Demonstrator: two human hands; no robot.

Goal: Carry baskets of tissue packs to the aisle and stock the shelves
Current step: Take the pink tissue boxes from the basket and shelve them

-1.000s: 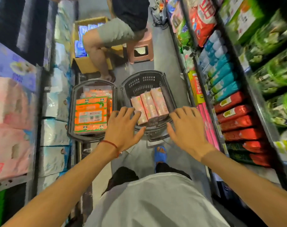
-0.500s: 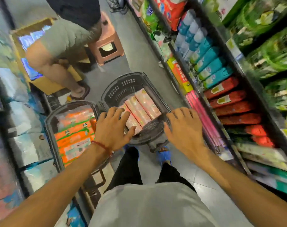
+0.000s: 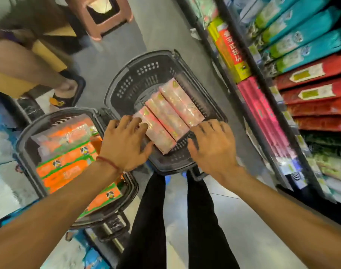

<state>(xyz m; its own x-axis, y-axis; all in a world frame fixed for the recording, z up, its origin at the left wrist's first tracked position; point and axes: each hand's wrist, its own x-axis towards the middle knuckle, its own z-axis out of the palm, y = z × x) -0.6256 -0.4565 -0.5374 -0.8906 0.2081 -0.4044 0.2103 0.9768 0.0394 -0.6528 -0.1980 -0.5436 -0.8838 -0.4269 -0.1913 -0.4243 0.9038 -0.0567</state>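
Two dark plastic baskets stand on the aisle floor in front of me. The right basket (image 3: 146,61) holds three long pink tissue packs (image 3: 171,113) lying side by side. The left basket (image 3: 25,133) is full of orange tissue packs (image 3: 68,160). My left hand (image 3: 125,146), with a red string at the wrist, lies with spread fingers on the leftmost pink pack, thumb at its near end. My right hand (image 3: 212,150) reaches in from the right, fingertips touching the near ends of the pink packs. Neither hand clearly grips a pack.
Shelves (image 3: 301,94) packed with red, teal and pink goods run along the right. Stacked tissue bales line the left. Another person's leg (image 3: 29,61) and sandalled foot are at the upper left beside a cardboard box (image 3: 47,53). A pink stool (image 3: 105,14) stands behind the baskets.
I have leaned down towards the right basket. Both hands moved from above its near rim down onto the pink packs.
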